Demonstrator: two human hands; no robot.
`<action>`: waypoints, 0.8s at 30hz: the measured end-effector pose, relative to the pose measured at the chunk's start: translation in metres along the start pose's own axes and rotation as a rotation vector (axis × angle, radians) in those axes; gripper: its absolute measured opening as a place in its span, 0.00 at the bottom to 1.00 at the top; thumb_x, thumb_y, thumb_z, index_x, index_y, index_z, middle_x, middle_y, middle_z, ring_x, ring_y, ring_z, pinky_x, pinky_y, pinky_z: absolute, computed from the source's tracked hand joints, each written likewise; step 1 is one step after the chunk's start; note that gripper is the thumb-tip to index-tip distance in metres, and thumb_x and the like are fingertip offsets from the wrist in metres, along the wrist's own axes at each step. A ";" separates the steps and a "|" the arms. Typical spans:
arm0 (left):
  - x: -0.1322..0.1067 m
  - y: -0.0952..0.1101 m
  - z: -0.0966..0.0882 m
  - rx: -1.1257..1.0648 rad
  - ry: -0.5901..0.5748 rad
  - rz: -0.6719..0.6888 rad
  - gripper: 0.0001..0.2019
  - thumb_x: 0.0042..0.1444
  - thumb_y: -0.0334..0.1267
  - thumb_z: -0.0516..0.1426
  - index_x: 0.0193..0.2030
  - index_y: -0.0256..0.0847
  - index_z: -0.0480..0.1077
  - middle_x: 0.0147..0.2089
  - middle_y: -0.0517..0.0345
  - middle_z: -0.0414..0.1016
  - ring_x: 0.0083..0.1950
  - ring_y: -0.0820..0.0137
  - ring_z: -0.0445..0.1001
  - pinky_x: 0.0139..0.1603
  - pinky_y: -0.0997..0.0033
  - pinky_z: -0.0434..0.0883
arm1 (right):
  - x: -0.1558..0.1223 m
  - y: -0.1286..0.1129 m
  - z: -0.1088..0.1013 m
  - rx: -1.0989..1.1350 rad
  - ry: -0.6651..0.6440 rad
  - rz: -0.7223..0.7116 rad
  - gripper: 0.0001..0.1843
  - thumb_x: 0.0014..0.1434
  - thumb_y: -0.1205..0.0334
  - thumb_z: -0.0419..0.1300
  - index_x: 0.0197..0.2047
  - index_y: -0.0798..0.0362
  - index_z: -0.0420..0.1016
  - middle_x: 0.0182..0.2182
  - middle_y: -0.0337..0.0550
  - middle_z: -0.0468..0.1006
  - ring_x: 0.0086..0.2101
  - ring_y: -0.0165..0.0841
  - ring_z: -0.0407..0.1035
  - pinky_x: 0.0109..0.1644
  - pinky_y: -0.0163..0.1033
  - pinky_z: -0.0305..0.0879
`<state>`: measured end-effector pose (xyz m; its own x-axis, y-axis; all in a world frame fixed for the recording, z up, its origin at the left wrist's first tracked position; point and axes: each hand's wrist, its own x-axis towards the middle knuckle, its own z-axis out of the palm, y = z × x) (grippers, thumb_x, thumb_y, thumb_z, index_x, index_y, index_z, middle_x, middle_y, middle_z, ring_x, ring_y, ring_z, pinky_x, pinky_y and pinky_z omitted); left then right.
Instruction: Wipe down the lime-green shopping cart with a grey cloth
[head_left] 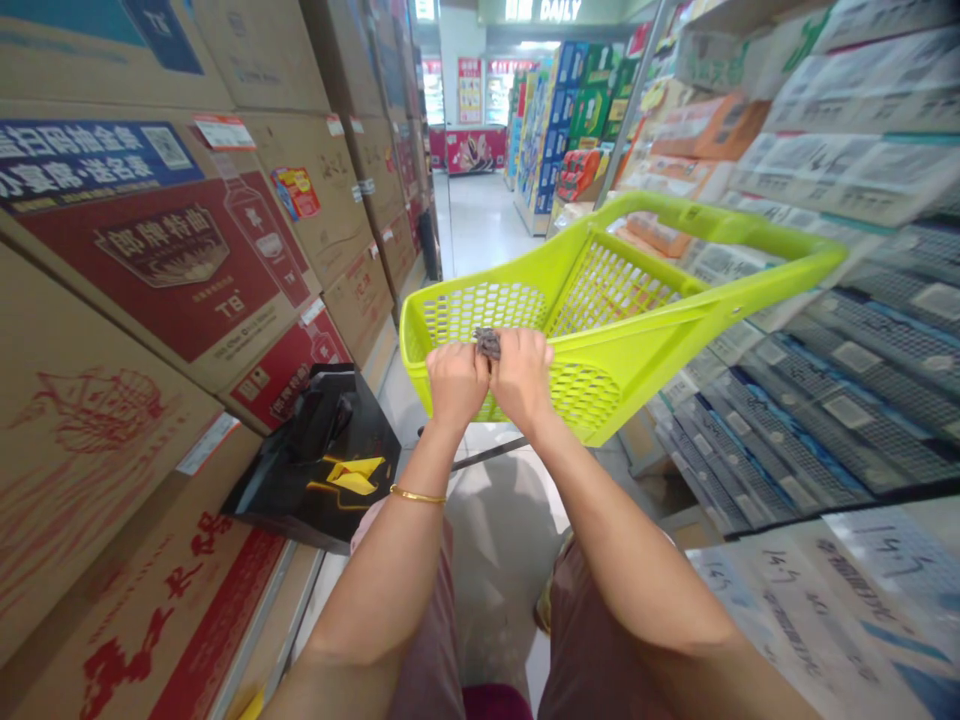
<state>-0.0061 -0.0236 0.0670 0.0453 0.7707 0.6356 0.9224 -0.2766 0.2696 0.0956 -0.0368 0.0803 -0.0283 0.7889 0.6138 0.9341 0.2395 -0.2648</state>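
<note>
The work was judged to be at an early or middle stage: a small dark object [487,343] was held at the near rim of the lime-green basket [675,300] and had not been laid inside it, and no goods could be made out through the mesh walls, though the bottom was partly hidden. The left hand [456,380] and the right hand [523,372] were pressed side by side, knuckles touching. Both were closed about the dark object, which was pinched between them just above the rim. What the object was could not be told; only a crumpled, dark grey top was seen above the fingers. The basket was seen as bright plastic with perforated sides and a long solid handle [750,235] running up to the right. It was tilted, with its near end raised to the hands. A gold bangle [417,494] was worn on the left wrist. Printed cardboard cartons [150,260] were stacked along the left of the aisle, and a black bag [322,460] with a yellow mark was set against them. Shelves of flat packaged boxes [862,380] were ranged on the right, and a pale floor [480,220] was seen running ahead.
</note>
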 end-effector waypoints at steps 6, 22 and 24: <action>-0.004 -0.007 -0.006 0.039 0.001 0.086 0.15 0.62 0.39 0.45 0.31 0.40 0.69 0.33 0.52 0.73 0.40 0.63 0.68 0.42 0.63 0.58 | 0.003 0.005 -0.009 -0.089 -0.073 -0.052 0.16 0.59 0.64 0.47 0.49 0.54 0.66 0.44 0.50 0.70 0.44 0.41 0.58 0.46 0.44 0.52; -0.013 -0.031 -0.019 0.034 -0.076 0.139 0.21 0.64 0.41 0.41 0.28 0.39 0.70 0.31 0.51 0.74 0.37 0.65 0.69 0.45 0.63 0.60 | 0.010 0.040 -0.025 -0.174 -0.058 0.075 0.14 0.56 0.61 0.51 0.45 0.56 0.67 0.39 0.53 0.72 0.41 0.43 0.60 0.43 0.45 0.54; -0.013 -0.026 -0.014 0.000 -0.085 0.172 0.20 0.64 0.41 0.41 0.29 0.39 0.69 0.32 0.51 0.73 0.38 0.65 0.69 0.46 0.62 0.61 | 0.011 0.044 -0.025 -0.172 -0.018 0.121 0.14 0.56 0.62 0.51 0.44 0.57 0.68 0.39 0.54 0.71 0.41 0.44 0.60 0.43 0.45 0.54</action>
<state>-0.0361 -0.0347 0.0618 0.2345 0.7575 0.6093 0.8982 -0.4085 0.1623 0.1455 -0.0316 0.0934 0.0829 0.8162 0.5718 0.9780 0.0434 -0.2039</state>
